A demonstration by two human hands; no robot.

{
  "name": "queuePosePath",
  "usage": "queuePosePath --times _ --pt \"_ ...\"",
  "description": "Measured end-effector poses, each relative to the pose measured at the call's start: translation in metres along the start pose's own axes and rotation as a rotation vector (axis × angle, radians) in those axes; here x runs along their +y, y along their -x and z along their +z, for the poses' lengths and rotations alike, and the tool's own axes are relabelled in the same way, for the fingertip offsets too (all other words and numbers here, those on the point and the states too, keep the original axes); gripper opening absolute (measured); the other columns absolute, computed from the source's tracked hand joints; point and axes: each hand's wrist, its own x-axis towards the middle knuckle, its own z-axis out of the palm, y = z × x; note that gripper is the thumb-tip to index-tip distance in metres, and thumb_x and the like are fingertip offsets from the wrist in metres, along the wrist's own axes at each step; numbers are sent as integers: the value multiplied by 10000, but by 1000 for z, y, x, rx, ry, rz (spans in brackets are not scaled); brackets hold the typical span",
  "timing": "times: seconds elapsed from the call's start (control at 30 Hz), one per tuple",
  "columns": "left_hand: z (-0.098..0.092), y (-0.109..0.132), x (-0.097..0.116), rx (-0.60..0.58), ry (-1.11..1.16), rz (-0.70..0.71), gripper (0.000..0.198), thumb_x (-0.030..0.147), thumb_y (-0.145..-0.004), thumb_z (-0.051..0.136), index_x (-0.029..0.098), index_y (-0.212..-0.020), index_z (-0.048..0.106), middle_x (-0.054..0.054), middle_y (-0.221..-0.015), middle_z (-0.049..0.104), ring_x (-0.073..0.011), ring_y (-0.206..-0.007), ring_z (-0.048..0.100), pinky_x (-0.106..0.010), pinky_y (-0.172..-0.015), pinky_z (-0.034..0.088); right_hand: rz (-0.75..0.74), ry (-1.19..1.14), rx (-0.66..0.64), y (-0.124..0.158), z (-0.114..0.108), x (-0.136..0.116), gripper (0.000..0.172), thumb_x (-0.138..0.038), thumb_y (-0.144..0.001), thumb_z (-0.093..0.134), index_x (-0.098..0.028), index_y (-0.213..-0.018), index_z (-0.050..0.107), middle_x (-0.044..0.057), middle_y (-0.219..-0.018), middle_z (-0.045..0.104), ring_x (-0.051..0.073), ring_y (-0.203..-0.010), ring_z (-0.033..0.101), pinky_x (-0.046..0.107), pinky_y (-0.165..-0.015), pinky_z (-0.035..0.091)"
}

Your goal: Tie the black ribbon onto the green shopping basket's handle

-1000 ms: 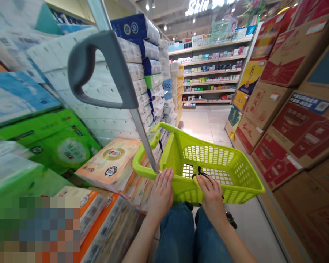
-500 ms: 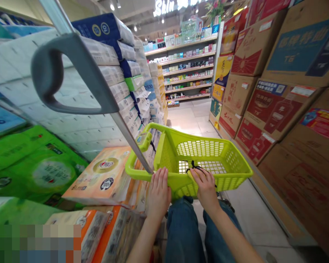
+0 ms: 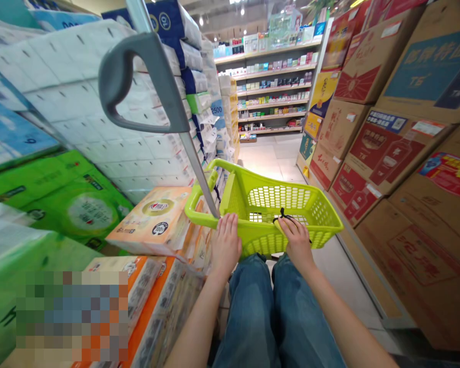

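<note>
A lime-green plastic shopping basket [image 3: 255, 241] with slotted walls stands in front of my knees. My left hand [image 3: 226, 245] is closed over its near rim, by the foot of a metal pole [image 3: 201, 176]. This pole carries a grey loop handle [image 3: 161, 84] and rises toward the upper left; neither hand touches the loop. Farther right, my right hand [image 3: 299, 243] grips the same rim. A black cord [image 3: 284, 215] and a bit of something yellow show at its fingers; what they belong to is hidden.
Packs of tissue paper [image 3: 153, 217] are stacked on the left, reaching close to the basket. Cardboard cartons [image 3: 398, 153] form a wall on the right. Down the tiled aisle [image 3: 278, 161], shelves of small goods [image 3: 272, 92] cross the far end.
The view has shifted forward and tilted down, so the handle and tissue packs appear farther right. Both hands keep their places on the basket rim, and my knees have come closer together.
</note>
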Motion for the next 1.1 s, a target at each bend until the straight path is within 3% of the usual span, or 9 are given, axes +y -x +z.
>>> queuePosePath --times 0.1,0.17,0.33,0.43,0.57,0.9,1.0,1.1 --pt "-3 -1 1 -14 -7 -3 687 63 -790 485 77 -1470 387 -131 -1514 484 -279 -1440 394 -474 -1224 287 113 -14 41 -1 5 -9 669 18 -773 388 -180 -1393 543 81 -1390 597 268 -1350 398 484 -1142 307" --pt "-5 -1 3 -18 -4 -8 698 63 -783 488 71 -1473 380 -140 -1516 481 -280 -1441 393 -478 -1219 297 158 -44 50 -7 9 -32 704 34 -742 383 -169 -1398 539 93 -1401 585 275 -1359 385 498 -1143 312" --pt "-5 -1 3 -14 -2 -10 689 63 -794 473 67 -1477 379 -164 -1511 480 -284 -1445 386 -491 -1210 311 97 -221 -49 -33 11 -112 767 33 -710 392 -170 -1443 494 98 -1466 526 274 -1387 360 535 -1174 272" --pt "-4 1 3 1 -16 -17 665 64 -810 460 64 -1471 392 -181 -1492 498 -278 -1444 388 -495 -1207 317 55 -247 -73 -40 10 -136 746 8 -748 397 -166 -1471 458 111 -1499 489 289 -1409 327 567 -1177 252" --pt "-6 4 5 -9 -17 -21 721 58 -775 482 60 -1487 369 -178 -1508 481 -273 -1454 374 -484 -1214 307 -31 -189 -99 -32 7 -120 795 25 -749 382 -180 -1517 382 90 -1537 450 284 -1437 293 552 -1175 264" --pt "-8 4 7 -9 -8 -30 749 57 -776 510 66 -1504 335 -158 -1526 464 -274 -1452 378 -463 -1223 291 26 -2 -12 -9 14 -10 776 29 -730 391 -228 -1459 456 72 -1449 540 264 -1403 363 533 -1157 300" --pt "-7 5 7 -5 2 -24 781 56 -775 516 78 -1525 298 -166 -1525 463 -274 -1457 371 -477 -1221 294 83 -9 32 -9 14 -4 778 39 -697 399 -230 -1420 502 74 -1409 570 271 -1381 383 539 -1149 302" --pt "-6 5 8 2 15 -23 789 58 -777 516 75 -1531 282 -174 -1526 459 -284 -1462 360 -493 -1221 292 159 -32 28 -17 14 -27 744 41 -695 396 -212 -1378 547 84 -1377 592 290 -1361 396 546 -1136 304"
